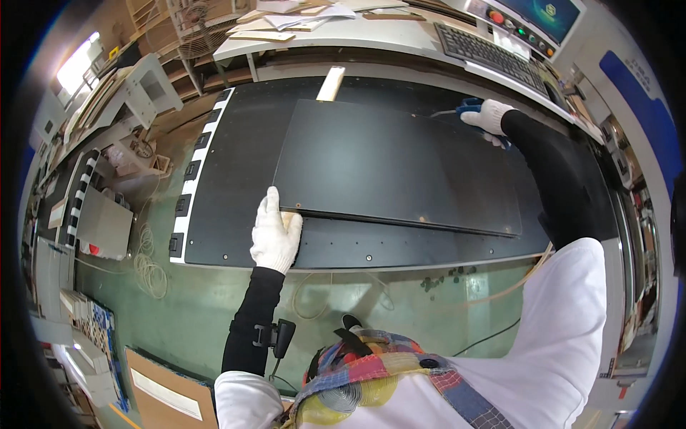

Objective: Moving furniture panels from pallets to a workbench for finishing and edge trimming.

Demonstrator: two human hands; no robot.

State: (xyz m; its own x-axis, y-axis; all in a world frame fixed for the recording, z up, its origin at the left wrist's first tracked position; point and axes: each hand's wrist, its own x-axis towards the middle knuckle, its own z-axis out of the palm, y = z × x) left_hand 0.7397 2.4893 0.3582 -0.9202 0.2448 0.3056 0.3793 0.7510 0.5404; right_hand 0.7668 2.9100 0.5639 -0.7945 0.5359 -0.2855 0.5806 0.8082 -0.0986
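Note:
A dark, smooth rectangular panel (pixel 386 164) lies at a slight angle over a large black table (pixel 229 157). A pale wooden strip (pixel 330 84) sticks out past its far edge, and a pale wooden end shows at its near left corner, so the strip seems to run underneath. My left hand (pixel 274 236), in a white glove, is at that corner, thumb and fingers on either side of the wooden end. Beyond the panel's far right corner, my gloved right hand (pixel 493 118) grips a blue air blow gun (pixel 470 106). Its thin nozzle points left over the panel.
Behind the table stands a white bench with loose boards and papers (pixel 293 21). A keyboard (pixel 493 57) and a control panel with coloured buttons (pixel 514 28) are at the far right. Cables and hoses (pixel 150 264) coil on the green floor; a brown board (pixel 168 390) leans at lower left.

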